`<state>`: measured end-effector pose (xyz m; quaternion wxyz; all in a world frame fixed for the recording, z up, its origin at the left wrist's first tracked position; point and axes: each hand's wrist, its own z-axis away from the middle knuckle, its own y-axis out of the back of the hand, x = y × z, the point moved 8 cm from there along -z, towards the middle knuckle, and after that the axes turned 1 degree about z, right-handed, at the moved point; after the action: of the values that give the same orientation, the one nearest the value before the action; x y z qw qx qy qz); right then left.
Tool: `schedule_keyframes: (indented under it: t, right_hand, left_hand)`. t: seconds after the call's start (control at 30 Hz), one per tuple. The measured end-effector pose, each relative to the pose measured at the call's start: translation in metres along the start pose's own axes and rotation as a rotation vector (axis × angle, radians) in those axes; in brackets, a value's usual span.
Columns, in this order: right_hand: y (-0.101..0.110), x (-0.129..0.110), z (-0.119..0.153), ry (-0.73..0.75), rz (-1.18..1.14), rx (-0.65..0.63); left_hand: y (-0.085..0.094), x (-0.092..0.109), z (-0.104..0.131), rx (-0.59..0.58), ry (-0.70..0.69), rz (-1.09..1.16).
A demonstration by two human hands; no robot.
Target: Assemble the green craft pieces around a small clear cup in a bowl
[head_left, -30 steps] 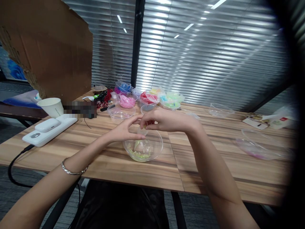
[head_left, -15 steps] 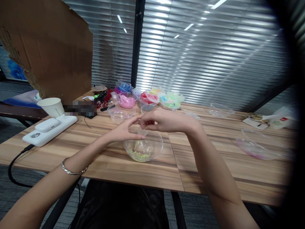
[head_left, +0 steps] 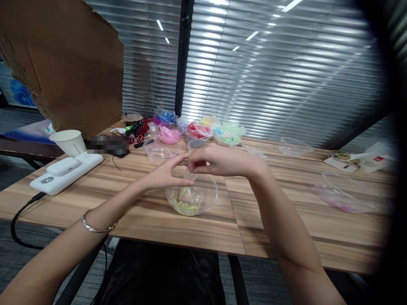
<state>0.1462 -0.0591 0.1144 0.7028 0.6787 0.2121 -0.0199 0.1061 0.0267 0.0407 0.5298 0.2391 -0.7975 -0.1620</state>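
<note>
A clear plastic bowl stands in front of me on the table, with small yellow-green pieces at its bottom. Over its far rim, my left hand curves in a C shape, thumb and fingers around a see-through piece, which looks like a small clear plastic bag. Its lower part seems to hang into the bowl. My right hand bends down from above, fingertips pinched together against the left fingers. Whatever the right fingertips hold is hidden or too small to name.
Behind the hands are bowls with pink, red and blue contents. A paper cup and white power bank stand left, near a cardboard sheet. Clear bowls and a white packet lie right.
</note>
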Motion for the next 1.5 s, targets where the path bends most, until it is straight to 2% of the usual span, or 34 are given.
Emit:
schedule_keyframes:
  t: [0.87,1.5]
  right_hand:
    - [0.0003,-0.0009,-0.0022,0.012,-0.030,0.005]
    - [0.0007,-0.0033,-0.0011,0.000,0.057,0.012]
  left_hand:
    - [-0.0014,0.0023,-0.0005,-0.020,0.008,-0.005]
    - [-0.0019,0.0014,-0.0012,-0.024,-0.005,0.019]
